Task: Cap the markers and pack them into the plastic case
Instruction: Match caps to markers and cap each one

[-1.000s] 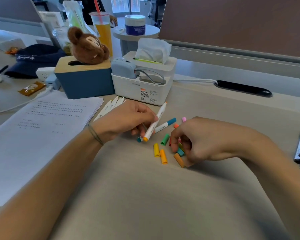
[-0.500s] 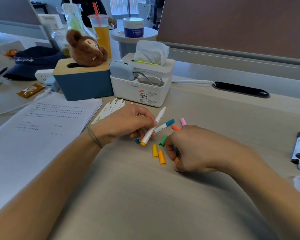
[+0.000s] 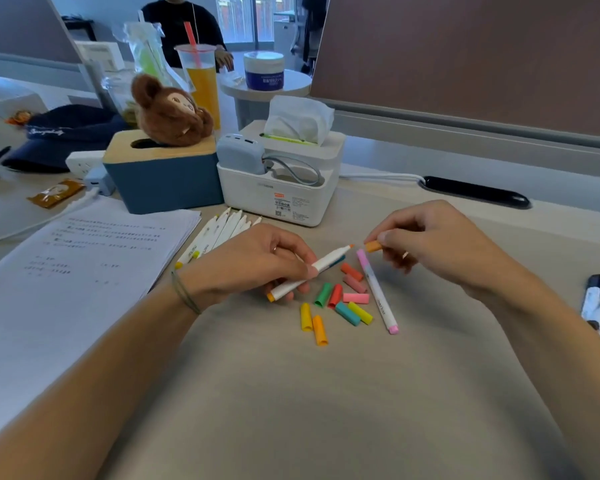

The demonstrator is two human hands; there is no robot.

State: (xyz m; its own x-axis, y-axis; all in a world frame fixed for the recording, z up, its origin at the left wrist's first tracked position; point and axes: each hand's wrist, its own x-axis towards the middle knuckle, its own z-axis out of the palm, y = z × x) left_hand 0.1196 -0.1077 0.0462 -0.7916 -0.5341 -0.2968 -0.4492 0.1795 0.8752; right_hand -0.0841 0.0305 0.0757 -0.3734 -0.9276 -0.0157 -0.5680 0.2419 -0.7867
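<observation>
Left hand (image 3: 257,265) grips the orange marker (image 3: 309,271); right hand (image 3: 430,244) pinches the orange cap (image 3: 373,246). Line cap with tip, push straight until seated.

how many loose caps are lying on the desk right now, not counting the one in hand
9, clustered by the pink marker: yellow cap, orange, green, red, teal, yellow-green, pink, dusty pink, coral. Hands may hide more.

Bare forearms, no sleeves. Thin grey-green band (image 3: 185,292) round the wrist behind the left hand (image 3: 253,261); ring (image 3: 405,255) glinting on the right hand (image 3: 430,240).
</observation>
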